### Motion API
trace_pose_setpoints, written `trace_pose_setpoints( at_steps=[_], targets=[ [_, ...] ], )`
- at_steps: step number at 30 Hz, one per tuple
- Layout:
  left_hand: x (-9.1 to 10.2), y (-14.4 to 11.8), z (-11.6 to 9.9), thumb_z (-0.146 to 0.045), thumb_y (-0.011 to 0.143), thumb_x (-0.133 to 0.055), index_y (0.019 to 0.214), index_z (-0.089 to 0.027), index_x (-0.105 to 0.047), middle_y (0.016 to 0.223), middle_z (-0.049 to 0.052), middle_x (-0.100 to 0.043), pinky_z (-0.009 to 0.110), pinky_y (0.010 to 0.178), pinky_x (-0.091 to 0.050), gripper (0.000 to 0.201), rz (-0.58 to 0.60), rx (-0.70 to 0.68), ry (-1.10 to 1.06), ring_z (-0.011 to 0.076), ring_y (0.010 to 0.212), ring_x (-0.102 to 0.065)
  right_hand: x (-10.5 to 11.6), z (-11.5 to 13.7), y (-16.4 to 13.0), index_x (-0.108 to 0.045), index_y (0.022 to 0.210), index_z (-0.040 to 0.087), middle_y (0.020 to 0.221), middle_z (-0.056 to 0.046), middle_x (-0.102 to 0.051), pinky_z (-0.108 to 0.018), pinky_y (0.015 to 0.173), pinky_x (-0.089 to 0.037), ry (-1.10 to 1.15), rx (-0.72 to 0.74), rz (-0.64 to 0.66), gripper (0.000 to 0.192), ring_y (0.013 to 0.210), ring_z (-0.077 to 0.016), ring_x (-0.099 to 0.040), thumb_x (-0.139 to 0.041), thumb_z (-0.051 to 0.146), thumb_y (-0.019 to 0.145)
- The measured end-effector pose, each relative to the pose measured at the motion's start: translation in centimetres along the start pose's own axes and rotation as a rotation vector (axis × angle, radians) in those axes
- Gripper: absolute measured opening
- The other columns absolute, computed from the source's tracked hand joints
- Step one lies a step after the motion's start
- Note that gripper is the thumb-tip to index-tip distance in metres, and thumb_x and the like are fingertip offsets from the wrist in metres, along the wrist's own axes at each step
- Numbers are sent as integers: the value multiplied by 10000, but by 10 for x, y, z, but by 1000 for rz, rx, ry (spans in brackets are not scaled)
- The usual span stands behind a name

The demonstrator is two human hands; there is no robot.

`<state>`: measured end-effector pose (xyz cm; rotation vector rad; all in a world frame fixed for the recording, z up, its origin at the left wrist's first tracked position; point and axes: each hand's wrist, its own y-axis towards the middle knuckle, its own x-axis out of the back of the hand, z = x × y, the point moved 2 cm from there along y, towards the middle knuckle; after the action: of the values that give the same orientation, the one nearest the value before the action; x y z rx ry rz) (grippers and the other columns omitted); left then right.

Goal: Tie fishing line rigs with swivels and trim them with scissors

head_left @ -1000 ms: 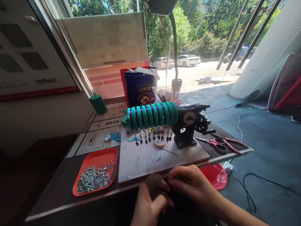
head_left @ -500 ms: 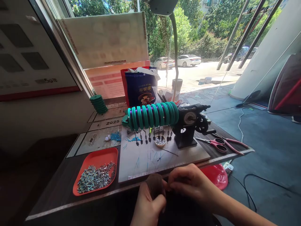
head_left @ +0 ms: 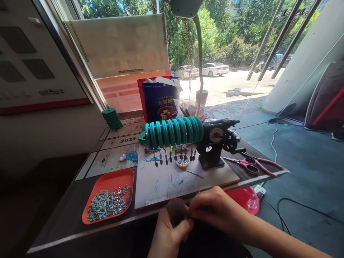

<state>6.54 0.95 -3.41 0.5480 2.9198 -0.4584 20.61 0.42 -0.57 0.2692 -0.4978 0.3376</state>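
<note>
- Head view, fingers first: the left hand (head_left: 168,233) curls round a small dark rounded lump (head_left: 175,210), thumb pressed against its side, at the near edge of the table (head_left: 67,215).
- The right hand (head_left: 212,211) meets it from the right, fingertips bunched together against the lump; they seem to pinch something fine there, though it is too small and shadowed to tell what.
- Just beyond the fingertips lies a pale work board (head_left: 215,175) with thin threads scattered over it.
- Farther out from the fingers, a row of green rings (head_left: 173,132) sits on a black hand-crank machine (head_left: 216,143), small dark weights dangling under the rings and a little dish of beads (head_left: 182,161) below them.
- Left of the hands, an orange tray (head_left: 113,177) holds a heap of small metal parts.
- Right of the hands and farther back lie pink-handled scissors (head_left: 248,165).
- How far along, as I judge it: the rings look loaded and hung already, while the tray pile is still large, so plenty of pieces remain unworked.
</note>
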Motion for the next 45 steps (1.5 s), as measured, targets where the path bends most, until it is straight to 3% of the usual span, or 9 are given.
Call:
trace_pose_setpoints(
  at_steps=[5,9,15,20,29,33,37,40,45],
  targets=[
    [-1,0,-6,-114,530,-550,586,-149,-489,495,-69,-347,180,453,-180,90,70,-3,-50,40,472,-249,2,0,0,-676,773,143,662,0,-655,-157,564,-408,77,-53,11,102,589,-90,-579,-585,185,789],
    [1,1,-7,-90,511,-505,559,-144,-507,497,-60,-354,180,455,-195,73,44,8,-17,46,482,-266,-1,-8,-2,-665,767,132,649,-3,-627,-161,537,-391,220,-119,12,133,578,-88,-535,-590,240,790],
    [1,2,0,-240,582,-651,624,-135,-572,506,-55,-414,179,456,-189,138,24,-22,-77,29,445,-262,-6,-15,-5,-660,769,125,626,3,-593,-165,532,-379,274,-152,-29,117,564,-81,-490,-593,221,779],
    [1,2,1,-213,547,-683,609,-126,-593,509,-41,-451,177,449,-184,139,11,-25,-80,35,456,-303,-7,-9,-7,-665,759,132,712,-21,-659,-181,623,-422,289,-121,-90,95,661,-115,-575,-603,203,774],
    [2,2,4,-361,580,-732,613,-120,-567,523,-50,-422,171,421,-158,294,5,-40,-66,16,430,-279,-11,-15,-9,-636,774,120,633,-12,-594,-169,492,-395,470,-208,-94,190,535,-86,-504,-614,308,762],
    [2,1,2,-417,572,-733,619,-122,-556,459,-69,-365,172,425,-180,347,17,2,-57,22,412,-273,-8,-15,-24,-623,948,165,845,-62,-650,-236,636,-484,285,-171,-276,268,736,-163,-601,-619,355,760],
    [2,0,3,-432,543,-747,646,-121,-567,455,-71,-381,167,432,-190,374,-14,33,-70,20,413,-280,-16,-16,-35,-634,914,179,830,-58,-670,-224,650,-499,111,-75,-438,197,742,-168,-626,-619,296,756],
    [2,0,5,-414,533,-753,657,-120,-568,453,-75,-377,163,429,-178,369,-22,40,-98,19,413,-281,-24,-17,-32,-642,797,175,726,-27,-674,-177,607,-483,98,-53,-466,86,655,-133,-628,-589,240,776],
    [2,0,4,-333,545,-711,659,-124,-572,476,-66,-415,169,426,-181,276,-61,40,-118,22,412,-297,-25,-14,-21,-629,715,166,647,1,-652,-149,556,-442,81,-59,-440,103,581,-103,-595,-575,221,784]
  ],
)
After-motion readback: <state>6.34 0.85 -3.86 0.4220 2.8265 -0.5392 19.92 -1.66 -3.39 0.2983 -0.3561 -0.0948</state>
